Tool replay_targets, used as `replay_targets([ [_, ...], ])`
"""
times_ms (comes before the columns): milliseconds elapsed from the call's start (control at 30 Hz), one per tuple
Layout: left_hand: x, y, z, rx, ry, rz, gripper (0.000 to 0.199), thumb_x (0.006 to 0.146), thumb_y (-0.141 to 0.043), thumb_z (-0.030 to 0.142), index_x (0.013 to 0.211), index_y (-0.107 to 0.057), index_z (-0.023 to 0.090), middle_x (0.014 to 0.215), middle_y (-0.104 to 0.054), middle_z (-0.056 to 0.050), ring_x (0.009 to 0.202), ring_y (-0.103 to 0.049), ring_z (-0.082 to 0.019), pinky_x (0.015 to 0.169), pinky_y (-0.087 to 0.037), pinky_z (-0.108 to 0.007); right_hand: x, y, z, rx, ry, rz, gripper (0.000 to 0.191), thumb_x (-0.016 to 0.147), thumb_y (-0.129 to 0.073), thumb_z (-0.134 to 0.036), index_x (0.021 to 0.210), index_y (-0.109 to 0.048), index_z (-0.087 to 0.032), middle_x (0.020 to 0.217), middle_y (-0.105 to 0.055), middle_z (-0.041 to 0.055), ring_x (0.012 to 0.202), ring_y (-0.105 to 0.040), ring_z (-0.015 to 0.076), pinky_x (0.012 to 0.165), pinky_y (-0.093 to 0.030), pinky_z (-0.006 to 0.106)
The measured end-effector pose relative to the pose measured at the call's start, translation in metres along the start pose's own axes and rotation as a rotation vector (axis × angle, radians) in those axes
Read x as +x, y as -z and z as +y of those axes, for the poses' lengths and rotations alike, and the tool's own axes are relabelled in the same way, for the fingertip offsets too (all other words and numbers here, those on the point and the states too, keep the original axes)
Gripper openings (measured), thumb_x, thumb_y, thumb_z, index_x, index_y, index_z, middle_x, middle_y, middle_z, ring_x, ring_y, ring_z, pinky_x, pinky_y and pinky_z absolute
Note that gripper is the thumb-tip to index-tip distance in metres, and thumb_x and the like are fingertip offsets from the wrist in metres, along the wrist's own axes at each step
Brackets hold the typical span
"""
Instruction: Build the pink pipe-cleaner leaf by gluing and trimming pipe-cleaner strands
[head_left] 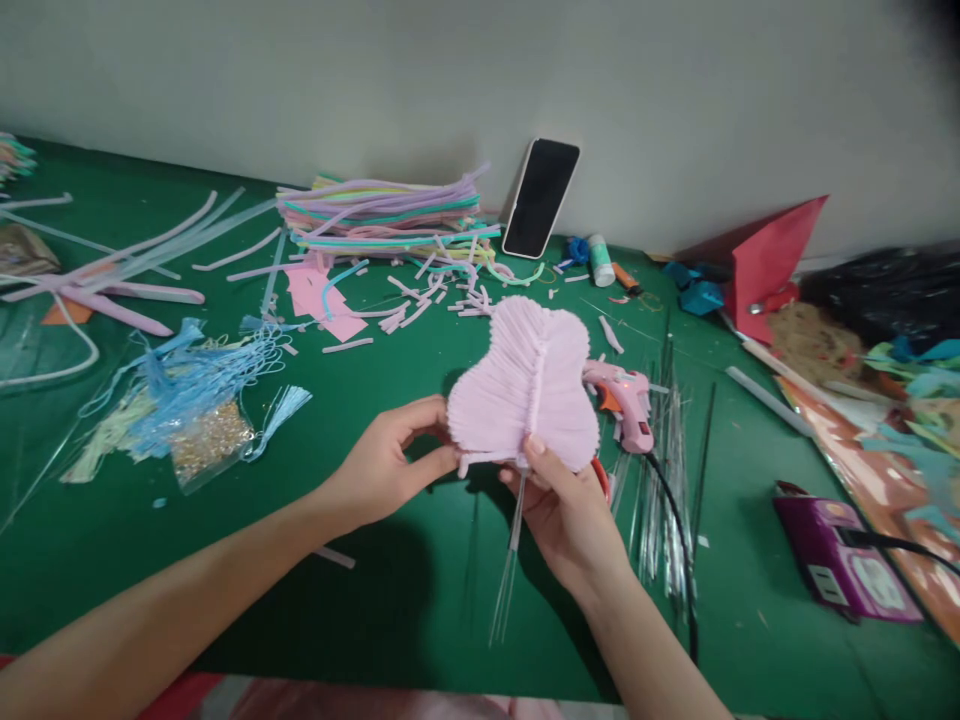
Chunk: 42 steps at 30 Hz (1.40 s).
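Note:
A pale pink, fuzzy, ribbed piece (521, 385) shaped like a butterfly or leaf is held up over the green table, with a raised seam down its middle. Thin wires (510, 570) hang from its lower end. My left hand (394, 455) pinches its lower left edge, where a short pink strip sticks out. My right hand (566, 505) grips the base of the seam, thumb on the front and fingers behind, partly hidden. Just right of the piece lies a pink glue gun (626, 400) with an orange trigger.
Bundled pastel pipe cleaners (382, 215) and a leaning phone (541, 198) stand at the back. Blue tassels (187, 380) and a bag of gold bits (211, 440) lie left. Loose wires (664, 490), a black cord and a purple power box (847, 560) are right.

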<state>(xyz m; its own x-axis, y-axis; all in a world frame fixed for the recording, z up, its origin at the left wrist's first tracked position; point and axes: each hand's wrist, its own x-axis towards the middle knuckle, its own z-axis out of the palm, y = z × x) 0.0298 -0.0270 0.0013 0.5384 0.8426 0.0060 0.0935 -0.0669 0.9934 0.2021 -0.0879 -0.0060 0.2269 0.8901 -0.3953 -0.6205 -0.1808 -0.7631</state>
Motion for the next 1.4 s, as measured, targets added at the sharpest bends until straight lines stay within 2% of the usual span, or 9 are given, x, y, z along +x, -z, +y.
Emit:
replay_targets([
  [233, -0.003, -0.002, 0.003, 0.402, -0.254, 0.148, 0.007, 0.089, -0.053, 0.019, 0.083, -0.055, 0.019, 0.088, -0.061, -0.004, 0.084, -0.058, -0.016, 0.078, -0.045, -0.027, 0.000, -0.002, -0.001, -0.005, -0.009, 0.032, 0.026, 0.065, -0.085, -0.027, 0.087, -0.073, -0.022, 0.080, -0.074, -0.0020, 0.063, -0.068, 0.0098, 0.057, -0.057, 0.017],
  [500, -0.002, -0.002, -0.005, 0.731, -0.474, 0.320, 0.009, 0.093, -0.048, 0.015, 0.093, -0.053, 0.022, 0.097, -0.066, -0.006, 0.103, -0.059, -0.020, 0.089, -0.044, -0.035, 0.001, -0.001, 0.000, -0.019, -0.002, 0.006, 0.025, 0.068, -0.083, -0.028, 0.090, -0.073, -0.023, 0.079, -0.073, -0.0024, 0.065, -0.069, 0.0098, 0.058, -0.057, 0.016],
  [567, -0.002, -0.002, -0.005, 0.708, -0.428, 0.334, 0.008, 0.093, -0.047, 0.017, 0.092, -0.053, 0.023, 0.097, -0.067, -0.005, 0.103, -0.059, -0.021, 0.090, -0.044, -0.035, 0.001, -0.002, 0.001, -0.033, 0.000, 0.015, 0.026, 0.067, -0.083, -0.029, 0.090, -0.072, -0.023, 0.081, -0.073, -0.0024, 0.066, -0.068, 0.0101, 0.058, -0.057, 0.017],
  [733, -0.001, -0.007, -0.001, 0.322, -0.050, 0.331, 0.015, 0.091, -0.052, 0.029, 0.104, -0.053, 0.021, 0.103, -0.064, -0.005, 0.094, -0.062, -0.018, 0.080, -0.048, -0.029, 0.003, -0.003, 0.002, -0.030, 0.036, 0.058, 0.027, 0.064, -0.085, -0.029, 0.087, -0.072, -0.022, 0.080, -0.072, -0.0026, 0.067, -0.067, 0.0098, 0.060, -0.057, 0.018],
  [900, 0.004, -0.002, 0.009, -0.040, 0.193, 0.165, 0.021, 0.085, -0.061, 0.037, 0.079, -0.061, 0.018, 0.075, -0.063, -0.001, 0.072, -0.059, -0.014, 0.069, -0.046, -0.025, 0.004, -0.002, 0.001, -0.013, 0.071, 0.097, 0.027, 0.063, -0.085, -0.028, 0.086, -0.072, -0.023, 0.079, -0.071, -0.0036, 0.070, -0.067, 0.0102, 0.063, -0.058, 0.020],
  [1000, 0.005, 0.000, 0.011, -0.169, 0.238, 0.105, 0.021, 0.079, -0.070, 0.037, 0.075, -0.065, 0.017, 0.069, -0.062, 0.001, 0.066, -0.056, -0.012, 0.068, -0.045, -0.024, 0.002, -0.001, 0.002, -0.047, 0.071, 0.099, 0.026, 0.064, -0.084, -0.027, 0.087, -0.071, -0.023, 0.078, -0.071, -0.0030, 0.074, -0.068, 0.0132, 0.065, -0.059, 0.024],
  [1200, 0.004, -0.002, 0.009, -0.197, 0.270, 0.174, 0.020, 0.074, -0.075, 0.036, 0.078, -0.068, 0.018, 0.074, -0.065, 0.001, 0.069, -0.057, -0.013, 0.068, -0.045, -0.024, 0.001, 0.000, 0.005, -0.132, 0.148, 0.099, 0.027, 0.067, -0.082, -0.029, 0.091, -0.070, -0.023, 0.086, -0.073, -0.0002, 0.077, -0.068, 0.0159, 0.070, -0.059, 0.031],
  [1300, 0.003, -0.002, 0.008, -0.156, 0.286, 0.169, 0.024, 0.080, -0.069, 0.042, 0.078, -0.069, 0.018, 0.077, -0.068, -0.001, 0.071, -0.060, -0.014, 0.067, -0.046, -0.024, 0.001, 0.000, 0.001, -0.236, 0.307, 0.139, 0.028, 0.068, -0.081, -0.030, 0.093, -0.071, -0.020, 0.092, -0.074, 0.0035, 0.089, -0.068, 0.0208, 0.077, -0.058, 0.037],
  [1400, 0.004, 0.001, 0.005, -0.275, 0.316, 0.146, 0.033, 0.085, -0.062, 0.049, 0.084, -0.072, 0.017, 0.087, -0.071, -0.006, 0.080, -0.064, -0.017, 0.070, -0.049, -0.026, -0.001, -0.001, -0.012, -0.474, 0.548, 0.297, 0.033, 0.066, -0.082, -0.028, 0.097, -0.072, -0.020, 0.100, -0.074, 0.0055, 0.100, -0.066, 0.0234, 0.091, -0.053, 0.041],
])
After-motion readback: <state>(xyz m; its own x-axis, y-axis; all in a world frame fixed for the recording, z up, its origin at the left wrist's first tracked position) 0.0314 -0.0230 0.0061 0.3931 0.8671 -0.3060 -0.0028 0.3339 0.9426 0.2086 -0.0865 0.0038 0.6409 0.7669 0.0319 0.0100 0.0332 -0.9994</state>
